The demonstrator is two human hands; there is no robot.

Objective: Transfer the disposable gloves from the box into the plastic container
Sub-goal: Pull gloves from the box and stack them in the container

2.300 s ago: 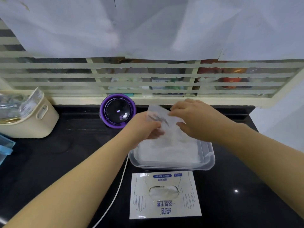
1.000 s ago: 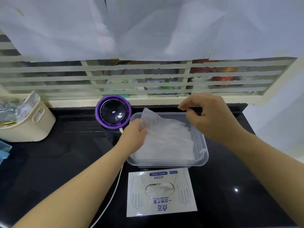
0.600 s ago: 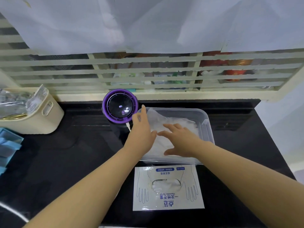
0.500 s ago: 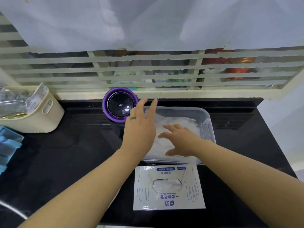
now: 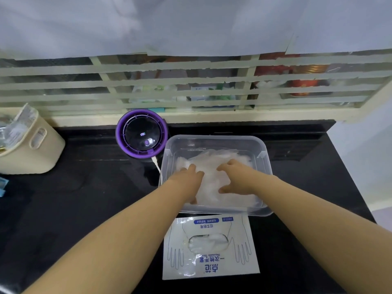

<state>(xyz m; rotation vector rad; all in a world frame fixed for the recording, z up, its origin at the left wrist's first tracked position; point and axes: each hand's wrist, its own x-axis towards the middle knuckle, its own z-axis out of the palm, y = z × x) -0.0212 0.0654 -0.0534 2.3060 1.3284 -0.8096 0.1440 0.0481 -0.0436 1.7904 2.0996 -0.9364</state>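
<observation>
A clear plastic container point(image 5: 214, 141) stands on the black counter and holds a pile of thin translucent disposable gloves point(image 5: 212, 164). Both my hands are inside it, palms down on the pile: my left hand point(image 5: 188, 177) at the left side, my right hand point(image 5: 236, 177) at the right, fingers spread and pressing the gloves flat. The flat white glove box point(image 5: 210, 249) lies just in front of the container, with blue print and more gloves showing through its oval opening.
A round purple and black device point(image 5: 141, 133) with a white cable point(image 5: 157, 164) stands left of the container. A cream basket point(image 5: 27, 143) with plastic packets sits at far left. A barred window ledge point(image 5: 191, 117) runs behind the black counter point(image 5: 84, 187).
The glove I held up over the container has been laid down. My left hand, raised beside the pile half a second ago, has come down, and both hands now press the pile.
</observation>
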